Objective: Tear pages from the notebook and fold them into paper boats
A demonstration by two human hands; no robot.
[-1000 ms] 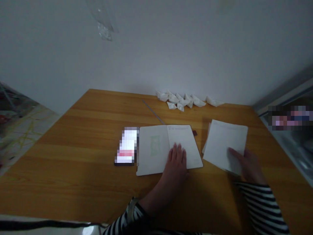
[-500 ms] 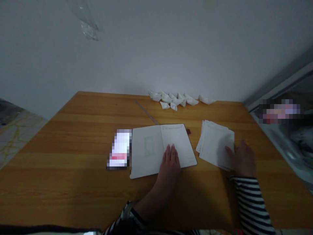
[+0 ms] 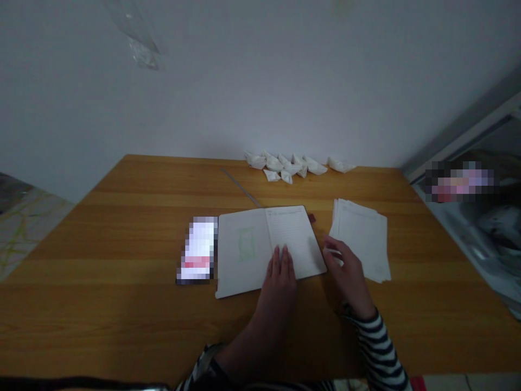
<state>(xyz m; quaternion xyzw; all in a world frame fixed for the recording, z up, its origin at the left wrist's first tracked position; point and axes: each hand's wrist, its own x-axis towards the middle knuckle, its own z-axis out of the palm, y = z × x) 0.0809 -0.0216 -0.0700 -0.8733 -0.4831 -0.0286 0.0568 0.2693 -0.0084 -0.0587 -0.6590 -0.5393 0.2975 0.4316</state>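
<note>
An open notebook (image 3: 260,244) lies on the wooden table (image 3: 122,233). My left hand (image 3: 280,271) rests flat on its lower middle, fingers stretched out. My right hand (image 3: 345,271) hovers at the notebook's right edge, fingers loosely spread, holding nothing. Just right of that hand sits a stack of loose white sheets (image 3: 362,239). A phone (image 3: 198,250) lies flat against the notebook's left side.
Several folded white paper boats (image 3: 291,165) are lined up along the table's back edge by the wall. A thin ruler (image 3: 242,190) lies diagonally behind the notebook. A metal frame and clutter (image 3: 480,217) stand off the table's right side.
My right hand laid a sheet down on the stack, let go and moved left to the notebook's right edge. My left hand stayed on the notebook.
</note>
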